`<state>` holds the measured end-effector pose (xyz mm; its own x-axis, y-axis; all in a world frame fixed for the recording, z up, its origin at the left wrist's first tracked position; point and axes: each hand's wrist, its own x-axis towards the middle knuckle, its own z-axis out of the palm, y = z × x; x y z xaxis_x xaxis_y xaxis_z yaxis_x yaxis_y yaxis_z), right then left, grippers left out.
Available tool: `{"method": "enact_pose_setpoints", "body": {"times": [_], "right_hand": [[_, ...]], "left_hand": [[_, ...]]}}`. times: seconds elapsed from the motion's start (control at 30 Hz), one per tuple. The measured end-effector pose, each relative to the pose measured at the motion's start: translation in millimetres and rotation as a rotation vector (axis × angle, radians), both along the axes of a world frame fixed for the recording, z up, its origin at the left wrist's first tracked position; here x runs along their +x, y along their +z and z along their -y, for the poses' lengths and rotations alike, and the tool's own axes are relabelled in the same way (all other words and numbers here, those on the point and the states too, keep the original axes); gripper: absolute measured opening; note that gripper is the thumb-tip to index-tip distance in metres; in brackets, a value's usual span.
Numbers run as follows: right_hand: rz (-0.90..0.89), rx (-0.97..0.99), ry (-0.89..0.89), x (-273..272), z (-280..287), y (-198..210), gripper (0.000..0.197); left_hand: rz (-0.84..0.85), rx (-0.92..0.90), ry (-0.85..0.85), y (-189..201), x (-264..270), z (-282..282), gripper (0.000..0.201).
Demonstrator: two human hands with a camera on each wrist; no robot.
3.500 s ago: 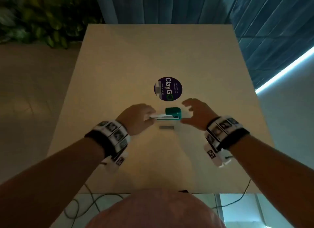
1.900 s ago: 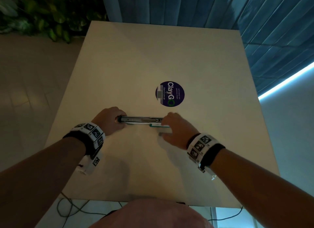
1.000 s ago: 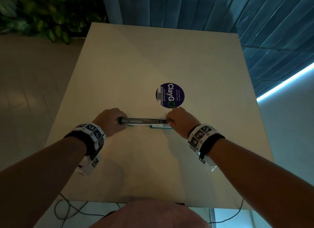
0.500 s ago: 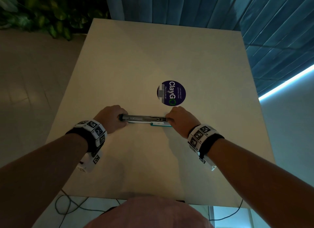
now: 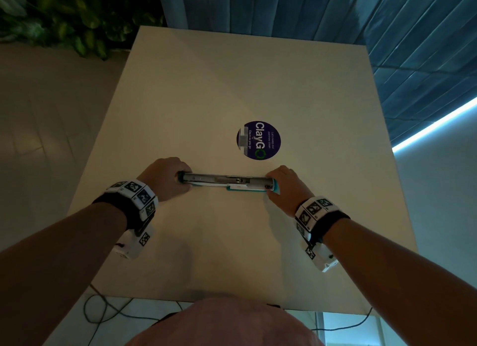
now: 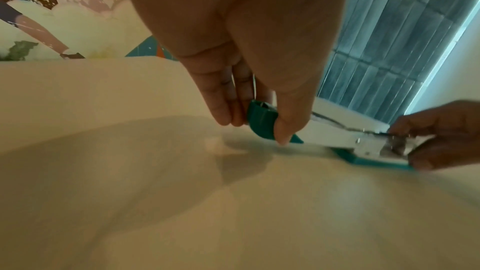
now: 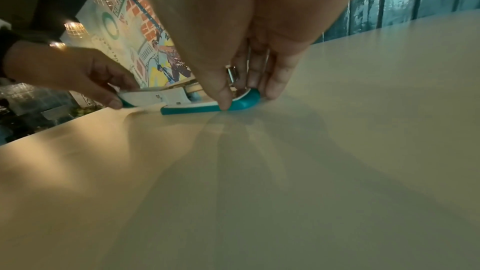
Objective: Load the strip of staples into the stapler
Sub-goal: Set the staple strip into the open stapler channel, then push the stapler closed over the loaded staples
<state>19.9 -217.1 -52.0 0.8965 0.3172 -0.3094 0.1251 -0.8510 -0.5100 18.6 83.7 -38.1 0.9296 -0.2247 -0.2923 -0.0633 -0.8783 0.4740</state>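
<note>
The teal-and-white stapler [image 5: 227,181] lies swung open flat on the table, with its metal magazine facing up. My left hand [image 5: 165,179] pinches the teal cap at the lid's left end [image 6: 262,120] between thumb and fingers. My right hand [image 5: 286,185] holds the teal base at the right end [image 7: 244,103], thumb on the near side and fingers on the far side. The strip of staples is nowhere on the table. Whether it lies in the magazine I cannot tell.
A round purple sticker [image 5: 259,140] sits on the pale table [image 5: 232,242] just behind the stapler. Green plants [image 5: 64,15] stand beyond the far left corner, and cables [image 5: 103,309] lie on the floor below the near edge.
The stapler went from folded to open flat. The staple strip that lay in front of it has left the table. Since a second ago my right hand slid slightly right, uncovering more of the magazine.
</note>
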Motion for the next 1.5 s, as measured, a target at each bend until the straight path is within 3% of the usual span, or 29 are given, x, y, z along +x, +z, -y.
{"method": "enact_pose_setpoints", "body": {"times": [0.17,0.37,0.63,1.0,1.17,1.33,1.5], "right_hand": [[-0.030,-0.005,-0.020,4,0,1,0.027],[-0.056,0.001,-0.023,6,1,0,0.036],[-0.056,0.023,-0.072,9,2,-5,0.029],[-0.048,0.051,-0.062,10,5,-7,0.033],[-0.041,0.048,-0.031,12,9,-7,0.036],[-0.032,0.083,-0.055,10,12,-10,0.036],[-0.027,0.089,-0.058,11,12,-9,0.036]], "left_hand": [[0.141,-0.218,0.017,31,4,7,0.034],[0.100,-0.361,-0.100,44,13,64,0.033],[0.057,-0.192,-0.265,-4,18,125,0.037],[0.036,-0.161,-0.278,-10,25,127,0.037],[0.075,-0.137,-0.190,-20,19,105,0.049],[0.003,-0.133,-0.189,-30,19,84,0.033],[0.028,-0.121,-0.201,-31,20,84,0.034]]}}
